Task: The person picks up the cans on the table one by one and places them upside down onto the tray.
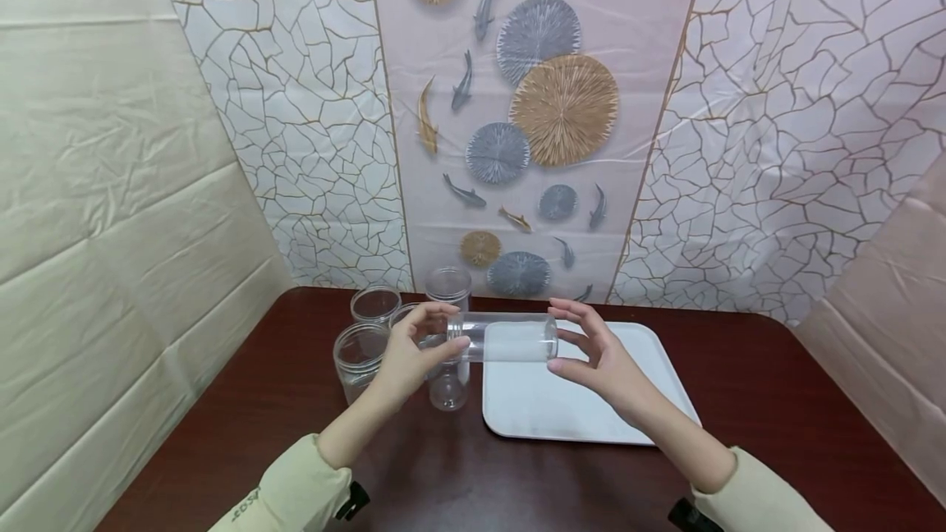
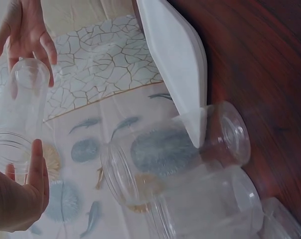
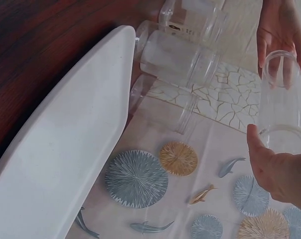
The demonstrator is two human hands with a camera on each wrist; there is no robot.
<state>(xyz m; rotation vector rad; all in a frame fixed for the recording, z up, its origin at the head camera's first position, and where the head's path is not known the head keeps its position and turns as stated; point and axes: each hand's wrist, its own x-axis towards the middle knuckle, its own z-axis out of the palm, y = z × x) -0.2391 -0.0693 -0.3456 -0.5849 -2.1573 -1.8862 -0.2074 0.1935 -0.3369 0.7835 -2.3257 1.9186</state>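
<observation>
A clear plastic jar point(image 1: 510, 338) is held on its side in the air, its threaded mouth to the left and its base to the right. My left hand point(image 1: 410, 351) grips the mouth end between thumb and fingers. At the base end, my right hand point(image 1: 602, 355) holds the jar with thumb below and fingers above. The left wrist view shows the ridged neck of the jar point(image 2: 28, 107) by the left thumb. In the right wrist view the base of the same jar point(image 3: 284, 107) lies by the right thumb.
Several clear jars point(image 1: 360, 351) stand upright on the dark wooden table point(image 1: 443, 474), left of and behind the left hand. Under the right hand lies a white tray point(image 1: 562, 417). Patterned cloth point(image 1: 502, 212) hangs behind the table.
</observation>
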